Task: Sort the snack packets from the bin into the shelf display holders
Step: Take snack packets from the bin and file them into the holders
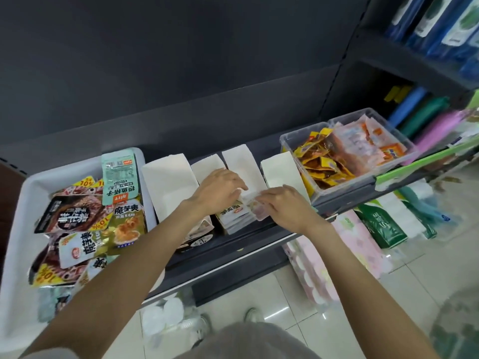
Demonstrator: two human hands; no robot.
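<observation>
The dark shelf [259, 237] runs across the view and carries everything the two hands work over. Largest on it is the white bin [18, 229], well to the left of the left grip, heaped with snack packets: a black one with white lettering [70, 216], gold ones [127, 224], and a pale green packet [119, 182] leaning upright against the bin's far wall. Well to the right of the right grip stand two clear tubs [324, 187] side by side, one holding yellow-brown sachets [321, 164], the other orange-and-pink packets [363, 143].

Between bin and tubs stand four white display holders. The widest holder [168, 182] is just left of the left grip; a second holder [207, 164] lies partly under that wrist; the third holder [241, 161] is straight beyond both grips; the fourth holder [280, 169] is just beyond the right grip.

The left hand [220, 190] has its fingers curled down onto a row of small white-and-gold packets [233, 213] standing in the near end of the third holder, pinching their top edges. The right hand [282, 206] meets it from the other side, fingers bent and pinching a pinkish packet [255, 203] at the same row; the two grips nearly touch. Exactly which fingers close on the pink packet cannot be told.

Below the grips, on the tiled floor [337, 294], lie pink tissue packs [350, 244] and a green pack [381, 226].
</observation>
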